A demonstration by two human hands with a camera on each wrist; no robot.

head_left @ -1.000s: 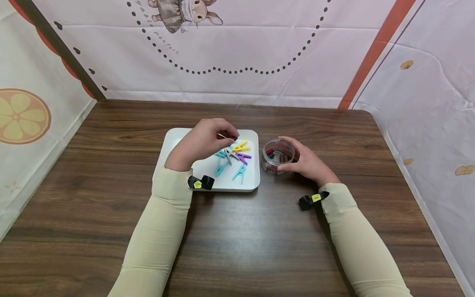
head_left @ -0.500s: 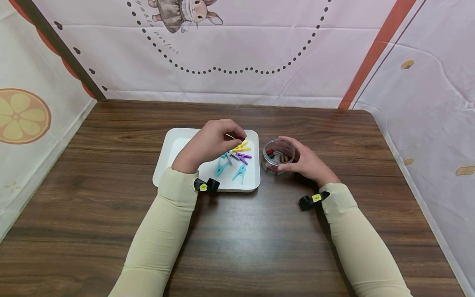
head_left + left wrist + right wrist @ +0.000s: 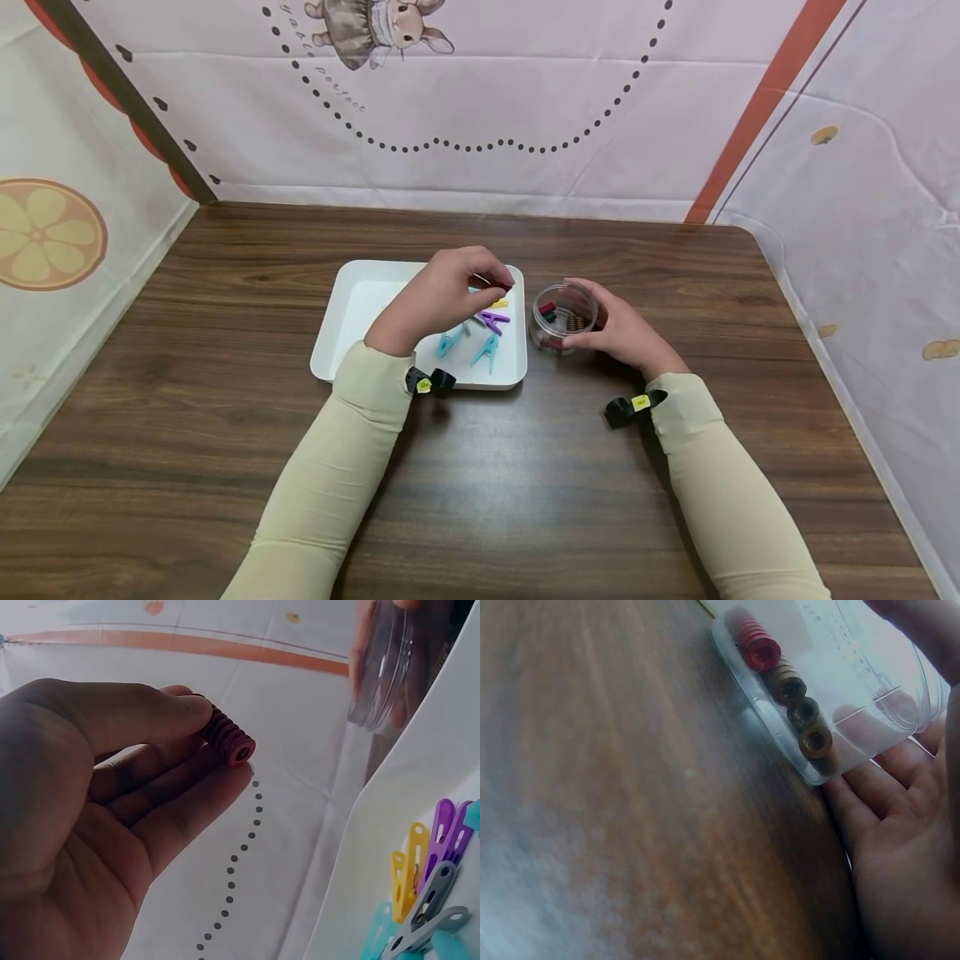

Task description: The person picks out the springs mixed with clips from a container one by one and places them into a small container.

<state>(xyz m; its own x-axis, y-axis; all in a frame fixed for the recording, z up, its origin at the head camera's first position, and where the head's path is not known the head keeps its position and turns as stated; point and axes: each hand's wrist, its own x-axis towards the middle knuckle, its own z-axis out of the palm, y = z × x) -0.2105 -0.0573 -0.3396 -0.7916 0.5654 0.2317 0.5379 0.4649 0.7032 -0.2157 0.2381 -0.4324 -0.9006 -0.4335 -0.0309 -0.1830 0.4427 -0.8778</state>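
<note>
My left hand (image 3: pixel 446 296) pinches a dark red coil spring (image 3: pixel 227 739) between thumb and fingertips. It hovers above the right part of a white tray (image 3: pixel 341 329). My right hand (image 3: pixel 626 333) holds the side of a clear round jar (image 3: pixel 552 290), which stands open-topped on the table just right of the tray. Inside the jar lie several springs, among them a red spring (image 3: pixel 761 652) and a brown spring (image 3: pixel 816 741). Small plastic clothespins lie in the tray, including a purple clothespin (image 3: pixel 492 322), a light blue clothespin (image 3: pixel 487 352) and a grey clothespin (image 3: pixel 427 896).
The brown wooden table (image 3: pixel 510 492) extends in front of the tray and to both sides. A printed cloth backdrop (image 3: pixel 487 100) stands behind its far edge, with more cloth at left and right. The tray has a low raised rim.
My left hand has moved right across the tray toward the jar, carrying the red spring. My right hand and the jar have stayed in place.
</note>
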